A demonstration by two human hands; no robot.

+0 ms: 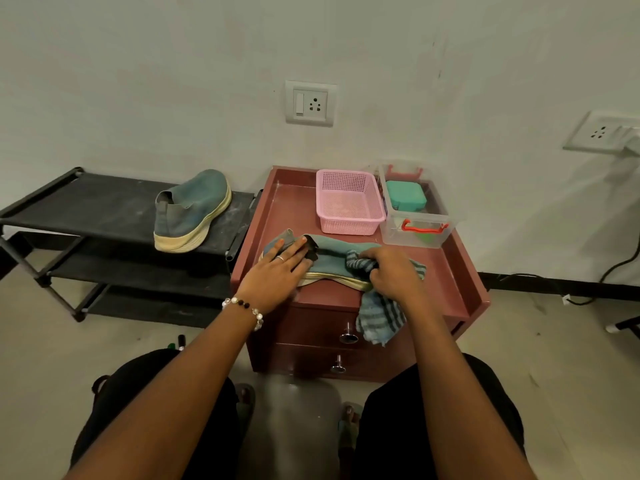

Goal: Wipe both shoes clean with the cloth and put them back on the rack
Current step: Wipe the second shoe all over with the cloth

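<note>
One teal slip-on shoe (332, 261) with a cream sole lies on its side on the reddish-brown drawer cabinet (460, 271). My left hand (277, 268) presses flat on its heel end, fingers spread over the opening. My right hand (391, 271) is closed on a blue striped cloth (379, 317), bunched against the shoe's toe half, with the rest of the cloth hanging over the cabinet's front edge. The second teal shoe (192, 211) stands upright on the top shelf of the black shoe rack (86, 202) to the left.
A pink mesh basket (348, 202) and a clear lidded box (417, 209) with red clips stand at the back of the cabinet top. Wall sockets are behind. A black cable (620, 265) runs along the floor at right. My knees and sandalled feet are below.
</note>
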